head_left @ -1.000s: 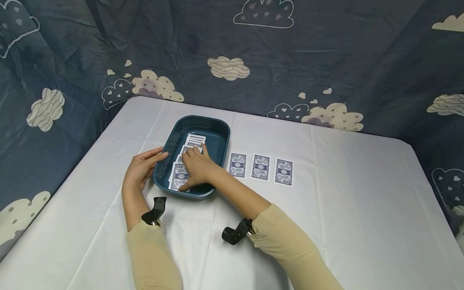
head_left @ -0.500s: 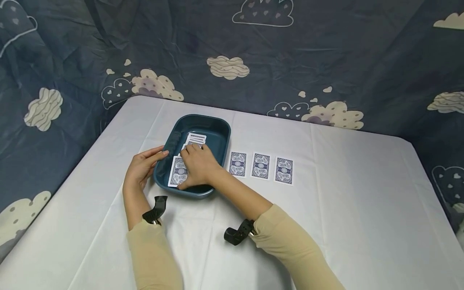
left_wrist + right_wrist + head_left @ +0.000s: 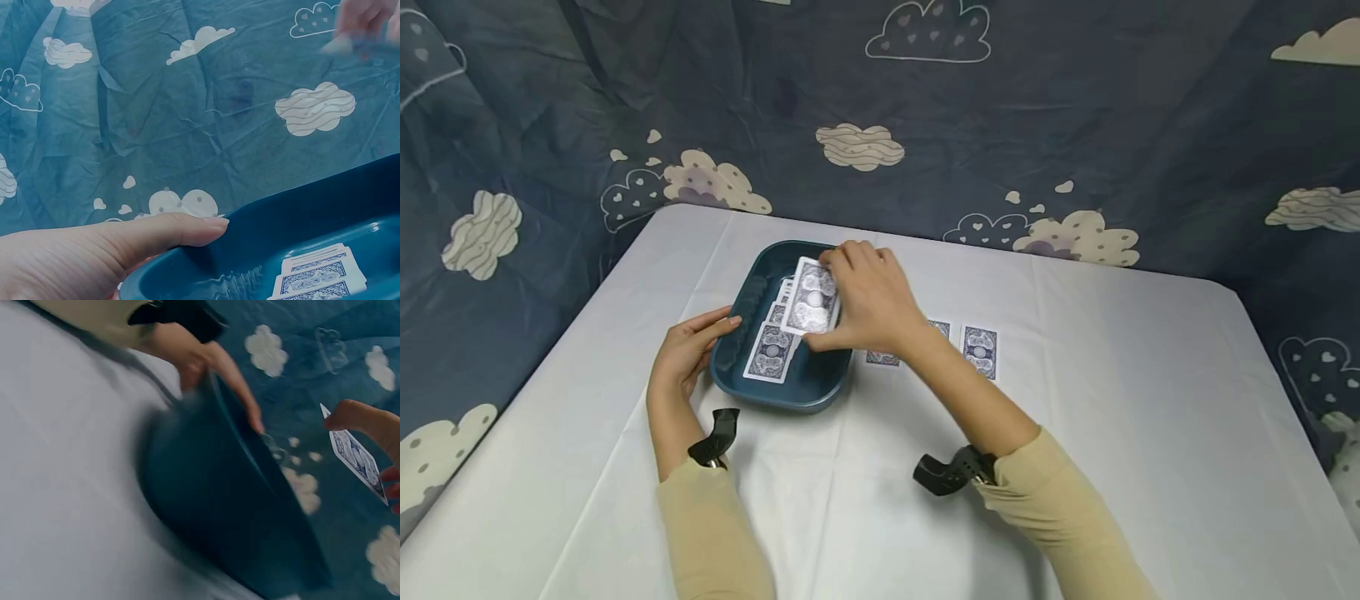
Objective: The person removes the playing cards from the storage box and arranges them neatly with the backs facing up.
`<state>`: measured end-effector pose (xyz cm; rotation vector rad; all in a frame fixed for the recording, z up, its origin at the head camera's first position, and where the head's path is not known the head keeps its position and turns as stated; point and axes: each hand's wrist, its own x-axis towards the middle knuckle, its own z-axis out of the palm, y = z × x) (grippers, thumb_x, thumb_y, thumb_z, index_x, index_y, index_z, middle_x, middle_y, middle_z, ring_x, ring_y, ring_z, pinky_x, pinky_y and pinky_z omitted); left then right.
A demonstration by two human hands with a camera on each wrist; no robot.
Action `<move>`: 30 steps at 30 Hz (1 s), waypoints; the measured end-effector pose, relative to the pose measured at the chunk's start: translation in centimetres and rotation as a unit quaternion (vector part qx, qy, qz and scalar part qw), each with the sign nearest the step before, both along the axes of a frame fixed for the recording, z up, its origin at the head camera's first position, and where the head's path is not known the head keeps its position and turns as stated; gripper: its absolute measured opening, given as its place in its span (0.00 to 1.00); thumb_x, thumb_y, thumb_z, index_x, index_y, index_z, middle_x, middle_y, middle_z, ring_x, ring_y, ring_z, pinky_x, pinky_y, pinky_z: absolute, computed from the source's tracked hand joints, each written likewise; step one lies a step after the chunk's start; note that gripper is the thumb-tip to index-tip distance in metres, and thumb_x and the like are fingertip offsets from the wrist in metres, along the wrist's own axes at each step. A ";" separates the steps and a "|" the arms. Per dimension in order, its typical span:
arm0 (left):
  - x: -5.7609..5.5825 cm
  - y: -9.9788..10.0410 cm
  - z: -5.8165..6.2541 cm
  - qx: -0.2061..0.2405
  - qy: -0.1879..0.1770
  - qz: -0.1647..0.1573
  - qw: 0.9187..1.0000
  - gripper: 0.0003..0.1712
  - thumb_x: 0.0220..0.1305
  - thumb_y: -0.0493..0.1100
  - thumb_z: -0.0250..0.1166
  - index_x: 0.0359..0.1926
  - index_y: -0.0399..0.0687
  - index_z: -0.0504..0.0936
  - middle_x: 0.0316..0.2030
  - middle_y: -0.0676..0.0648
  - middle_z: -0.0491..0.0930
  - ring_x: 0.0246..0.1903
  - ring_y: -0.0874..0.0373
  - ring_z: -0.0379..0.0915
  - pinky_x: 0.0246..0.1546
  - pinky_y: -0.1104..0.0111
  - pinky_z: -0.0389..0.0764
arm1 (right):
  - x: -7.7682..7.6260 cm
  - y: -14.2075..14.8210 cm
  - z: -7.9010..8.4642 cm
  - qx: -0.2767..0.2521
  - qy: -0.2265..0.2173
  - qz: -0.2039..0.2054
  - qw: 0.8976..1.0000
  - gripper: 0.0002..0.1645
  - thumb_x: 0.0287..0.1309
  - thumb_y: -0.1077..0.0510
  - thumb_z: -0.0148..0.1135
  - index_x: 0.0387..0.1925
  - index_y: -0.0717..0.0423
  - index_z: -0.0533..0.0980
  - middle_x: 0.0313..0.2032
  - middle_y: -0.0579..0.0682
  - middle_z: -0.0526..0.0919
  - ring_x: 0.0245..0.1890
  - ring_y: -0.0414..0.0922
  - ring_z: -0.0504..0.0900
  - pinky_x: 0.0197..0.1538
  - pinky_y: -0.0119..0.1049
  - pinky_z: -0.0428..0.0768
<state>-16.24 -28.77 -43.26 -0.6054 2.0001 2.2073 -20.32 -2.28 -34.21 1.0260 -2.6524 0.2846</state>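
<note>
My right hand (image 3: 874, 304) pinches a blue-backed playing card (image 3: 812, 297) by its ends, between thumb and fingertips, raised over the dark blue tray (image 3: 801, 403). In the right wrist view the card (image 3: 355, 457) is tilted, its patterned back showing. The left hand (image 3: 685, 357) grips the tray's left side, thumb at the rim and fingers outside; the left wrist view shows that thumb (image 3: 200, 230) along the edge. Inside the tray, overlapping face-down cards (image 3: 771, 352) lie in a row, partly hidden by the raised card.
To the right of the tray, face-down cards (image 3: 980, 352) lie in a row on the white tablecloth (image 3: 1112, 417), partly covered by the right hand and forearm. A dark cloth (image 3: 760, 100) with cloud prints hangs behind the table.
The right hand has risen from the cards in the tray with one card pinched, moving up and to the right. The left hand keeps its grip on the tray.
</note>
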 end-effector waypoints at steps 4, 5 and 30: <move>0.0 0.1 -0.1 -0.003 -0.011 0.003 1.000 0.36 0.46 0.50 0.74 0.58 0.49 0.75 0.36 0.63 0.81 0.30 0.69 0.78 0.31 0.76 0.78 | -0.6 6.1 1.1 -0.014 0.016 -0.021 1.000 0.55 0.26 0.24 0.63 0.53 0.54 0.68 0.47 0.51 0.71 0.49 0.48 0.67 0.52 0.46 0.65; 0.0 0.2 -0.1 -0.007 -0.011 0.004 1.000 0.36 0.46 0.50 0.74 0.58 0.50 0.75 0.36 0.63 0.80 0.30 0.69 0.77 0.31 0.77 0.78 | -0.9 7.7 1.1 -0.014 0.018 -0.024 0.999 0.55 0.26 0.24 0.64 0.53 0.55 0.68 0.47 0.51 0.71 0.48 0.49 0.67 0.53 0.47 0.65; 0.2 0.0 0.3 0.007 -0.011 0.010 1.000 0.30 0.47 0.49 0.74 0.54 0.55 0.78 0.38 0.64 0.79 0.37 0.71 0.76 0.35 0.78 0.76 | -1.1 26.6 -8.2 0.069 -0.181 -0.088 0.977 0.51 0.26 0.34 0.75 0.53 0.56 0.70 0.46 0.56 0.73 0.50 0.55 0.68 0.53 0.56 0.64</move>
